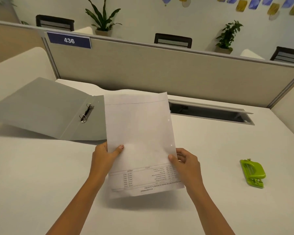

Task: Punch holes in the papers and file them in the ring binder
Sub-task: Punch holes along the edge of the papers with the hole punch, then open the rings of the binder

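Note:
A thin stack of white papers [139,133] is held above the desk, its printed text upside down near me and two punched holes along its right edge. My left hand [105,156] pinches its left edge, thumb on top. My right hand [185,162] pinches the right edge. A grey ring binder [46,111] lies open to the left, its metal rings [87,112] on the spine; the papers overlap its right flap. A green hole punch [252,173] sits on the desk to the right, apart from both hands.
A white desk [219,150] spreads around the papers. A grey partition [159,68] with a blue "436" label [69,40] stands behind, and an open cable slot [210,111] lies at its foot. Chairs and potted plants stand beyond.

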A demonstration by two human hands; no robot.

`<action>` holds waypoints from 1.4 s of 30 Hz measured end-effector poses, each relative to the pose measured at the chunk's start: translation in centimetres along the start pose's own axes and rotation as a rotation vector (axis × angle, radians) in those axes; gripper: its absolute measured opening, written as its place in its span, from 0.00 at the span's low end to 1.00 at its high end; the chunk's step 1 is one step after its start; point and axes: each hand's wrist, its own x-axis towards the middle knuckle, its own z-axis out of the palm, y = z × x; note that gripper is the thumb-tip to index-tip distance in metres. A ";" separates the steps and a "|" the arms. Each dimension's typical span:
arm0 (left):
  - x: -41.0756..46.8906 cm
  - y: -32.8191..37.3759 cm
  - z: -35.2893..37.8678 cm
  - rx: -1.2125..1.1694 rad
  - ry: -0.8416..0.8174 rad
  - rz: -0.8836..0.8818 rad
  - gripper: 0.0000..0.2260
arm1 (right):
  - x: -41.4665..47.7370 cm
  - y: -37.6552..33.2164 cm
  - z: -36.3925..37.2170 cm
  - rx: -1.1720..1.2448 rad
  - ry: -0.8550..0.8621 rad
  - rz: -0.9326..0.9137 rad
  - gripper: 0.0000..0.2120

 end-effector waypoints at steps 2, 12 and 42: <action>0.3 -0.4 -0.7 -0.027 -0.017 -0.046 0.05 | 0.1 0.0 0.8 0.008 -0.009 0.000 0.06; 4.8 -3.4 -4.4 0.312 0.201 0.222 0.15 | 1.5 0.0 1.8 0.347 -0.016 0.225 0.04; 12.6 -9.2 -5.1 1.165 0.052 0.425 0.30 | 2.5 6.5 -5.3 -0.130 0.183 0.384 0.05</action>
